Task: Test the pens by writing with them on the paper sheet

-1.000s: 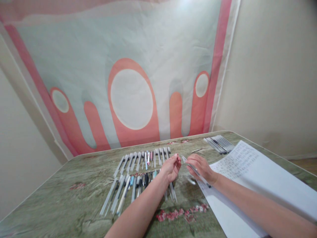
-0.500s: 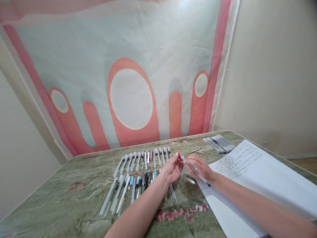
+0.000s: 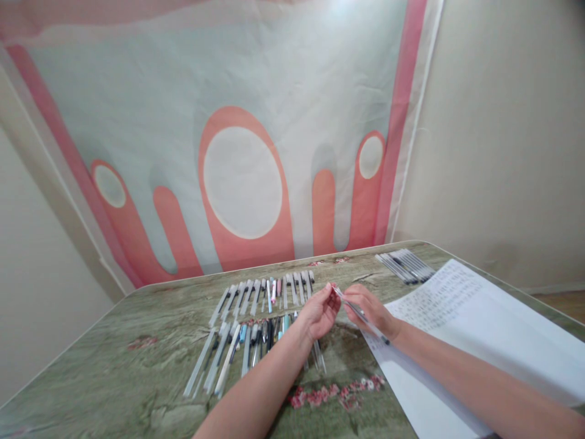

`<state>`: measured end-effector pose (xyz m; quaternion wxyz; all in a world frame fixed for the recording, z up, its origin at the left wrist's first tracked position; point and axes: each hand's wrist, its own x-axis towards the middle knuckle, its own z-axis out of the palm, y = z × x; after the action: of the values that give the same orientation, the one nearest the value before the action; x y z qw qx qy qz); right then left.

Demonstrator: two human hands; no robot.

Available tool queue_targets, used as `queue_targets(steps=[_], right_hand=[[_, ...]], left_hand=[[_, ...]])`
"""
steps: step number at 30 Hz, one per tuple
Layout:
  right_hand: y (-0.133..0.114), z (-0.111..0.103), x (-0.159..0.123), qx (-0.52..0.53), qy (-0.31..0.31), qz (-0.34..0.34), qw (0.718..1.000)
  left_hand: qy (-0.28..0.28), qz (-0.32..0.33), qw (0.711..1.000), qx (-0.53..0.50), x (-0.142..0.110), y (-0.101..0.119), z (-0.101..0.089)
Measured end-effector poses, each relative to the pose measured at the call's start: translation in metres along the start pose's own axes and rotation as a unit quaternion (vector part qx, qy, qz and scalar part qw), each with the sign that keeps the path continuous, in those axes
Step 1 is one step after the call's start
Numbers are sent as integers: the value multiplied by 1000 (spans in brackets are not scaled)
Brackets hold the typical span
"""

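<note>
One pen [image 3: 376,331] slants through the right hand [image 3: 373,309], fingers clamped on it; far end meets left hand [image 3: 319,313] fingertips, grip indeterminable.

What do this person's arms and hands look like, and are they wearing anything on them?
The left hand and right hand are ungloved. Both forearms are bare, with no sleeve, watch or bracelet visible. Details such as nail polish are too small to tell.
</note>
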<state>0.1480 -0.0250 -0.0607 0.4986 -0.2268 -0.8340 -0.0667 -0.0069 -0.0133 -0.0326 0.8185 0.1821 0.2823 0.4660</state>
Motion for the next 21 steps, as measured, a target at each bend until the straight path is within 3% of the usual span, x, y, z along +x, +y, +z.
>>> queue_targets(steps=[21], right_hand=[[-1,-2,0,-8,-12,3,1000]], left_hand=[[-4,-1,1000,8,-1,0,0]])
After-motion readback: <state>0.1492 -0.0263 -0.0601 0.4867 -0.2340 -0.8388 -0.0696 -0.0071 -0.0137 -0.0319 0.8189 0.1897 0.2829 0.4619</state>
